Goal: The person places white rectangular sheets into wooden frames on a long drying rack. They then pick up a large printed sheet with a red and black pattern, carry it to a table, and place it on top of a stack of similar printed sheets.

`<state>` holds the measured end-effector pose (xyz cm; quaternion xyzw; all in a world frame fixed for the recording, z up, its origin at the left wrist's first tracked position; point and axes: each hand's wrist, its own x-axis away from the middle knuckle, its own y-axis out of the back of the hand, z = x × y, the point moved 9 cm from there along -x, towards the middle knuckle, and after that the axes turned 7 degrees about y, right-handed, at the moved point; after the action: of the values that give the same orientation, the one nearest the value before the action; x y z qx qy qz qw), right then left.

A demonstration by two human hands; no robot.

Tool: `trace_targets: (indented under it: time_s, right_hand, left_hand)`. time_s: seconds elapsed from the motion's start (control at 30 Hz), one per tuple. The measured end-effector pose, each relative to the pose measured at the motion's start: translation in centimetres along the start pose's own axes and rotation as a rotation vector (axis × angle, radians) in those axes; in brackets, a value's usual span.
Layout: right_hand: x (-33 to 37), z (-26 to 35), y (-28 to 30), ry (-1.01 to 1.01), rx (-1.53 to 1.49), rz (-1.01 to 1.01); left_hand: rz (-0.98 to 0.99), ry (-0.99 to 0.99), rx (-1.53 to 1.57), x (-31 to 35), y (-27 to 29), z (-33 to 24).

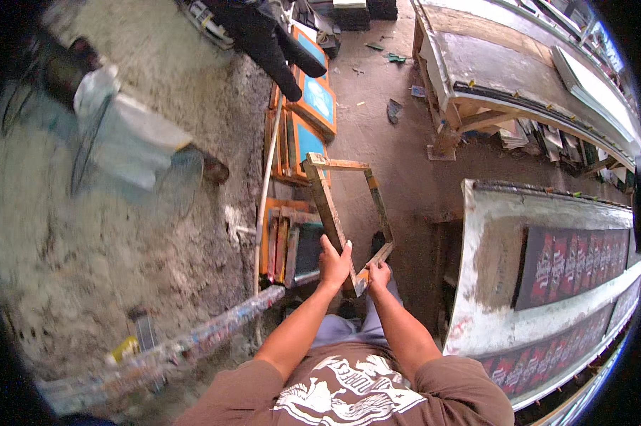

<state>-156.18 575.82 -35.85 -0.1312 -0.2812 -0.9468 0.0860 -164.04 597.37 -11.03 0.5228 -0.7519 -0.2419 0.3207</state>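
Observation:
A worn, rectangular wooden frame (327, 204) is held tilted in front of my body, its far end raised away from me. Through its middle the floor shows, with no mesh or panel that I can see. My left hand (334, 264) is closed around the long left bar near the close end, thumb pointing up along the wood. At the near short bar, by an orange-stained corner, my right hand (378, 275) grips the same frame. Both forearms come up from the lower edge.
Orange-edged frames with blue faces (316, 99) lean along the left wall, beside a stack of upright frames (292, 245). A pale pipe (267, 170) runs there. On the right stand a long worktable (490, 64) and a white board (487, 284) bearing dark printed sheets. Scraps (393, 110) litter the floor.

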Motion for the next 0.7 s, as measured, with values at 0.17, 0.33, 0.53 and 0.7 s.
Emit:
trace_targets:
  time_s: [0.17, 0.33, 0.53, 0.7]
  right_hand:
    - [-5.0, -2.6, -11.9, -0.34, -0.111, 0.27]
    - [-4.9, 12.7, -13.3, -0.709, -0.312, 0.55]
    - [-5.9, 7.1, -26.2, -0.955, -0.493, 0.645]
    - [-8.7, 13.0, -29.7, -0.936, -0.473, 0.754]
  left_hand:
    - [0.0, 0.004, -0.062, -9.8, -0.8, -2.7]
    - [-0.081, -0.063, -0.172, -17.7, -0.4, -3.2]
    - [0.026, 0.108, -0.28, -26.9, -2.1, -2.4]
    - [0.05, 0.152, -0.303, -32.7, -4.3, 1.6]
